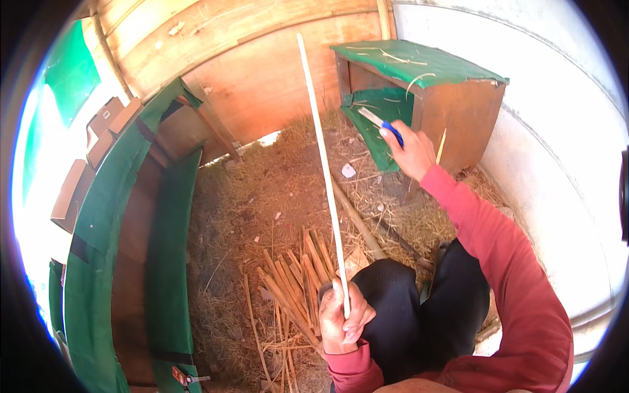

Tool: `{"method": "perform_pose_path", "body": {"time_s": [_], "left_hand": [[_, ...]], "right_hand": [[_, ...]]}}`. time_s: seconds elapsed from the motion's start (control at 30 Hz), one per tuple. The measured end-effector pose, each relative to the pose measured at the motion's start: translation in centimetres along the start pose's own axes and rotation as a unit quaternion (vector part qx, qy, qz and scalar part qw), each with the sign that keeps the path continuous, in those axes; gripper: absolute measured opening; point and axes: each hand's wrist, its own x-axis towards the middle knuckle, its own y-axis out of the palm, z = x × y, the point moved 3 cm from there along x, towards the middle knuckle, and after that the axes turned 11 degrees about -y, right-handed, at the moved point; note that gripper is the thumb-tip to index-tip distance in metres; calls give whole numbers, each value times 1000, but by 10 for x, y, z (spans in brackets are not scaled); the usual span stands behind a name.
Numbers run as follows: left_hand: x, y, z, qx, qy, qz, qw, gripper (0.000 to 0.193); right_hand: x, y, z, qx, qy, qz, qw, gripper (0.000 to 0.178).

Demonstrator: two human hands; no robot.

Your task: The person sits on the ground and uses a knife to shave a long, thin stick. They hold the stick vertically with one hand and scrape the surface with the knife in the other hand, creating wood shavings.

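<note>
Both at once: clamping a stick (324, 156) in the left hand (346, 317), left of the cabinet (458, 123), gripping a knife (388, 127) in the right hand (414, 154), before the cabinet. Best angling the blade (369, 116) clear of fingers (356, 317).

I'm standing in what looks like a rough shed used as a workshop: an earth floor (229, 196) strewn with straw-like scraps, a wooden wall (275, 85) across the top, a white wall (550, 124) at right. Split sticks (285, 278) lie heaped at lower centre; a blue-handled knife (371, 118) and long pale stick (320, 144) are out. Green-covered shelving (92, 262) lines the left.
</note>
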Motion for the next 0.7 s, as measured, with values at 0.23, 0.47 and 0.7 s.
{"method": "perform_pose_path", "body": {"time_s": [0.23,0.47,0.7], "left_hand": [[12,-17,-2,56,35,-246,967,42],[16,-7,8,45,45,-207,976,42],[11,-3,9,94,-6,-151,984,45]], "right_hand": [[-36,-19,73,255,-211,118,936,27],[-62,-13,86,203,-322,155,912,21],[-22,-13,20,19,48,98,994,32]]}}
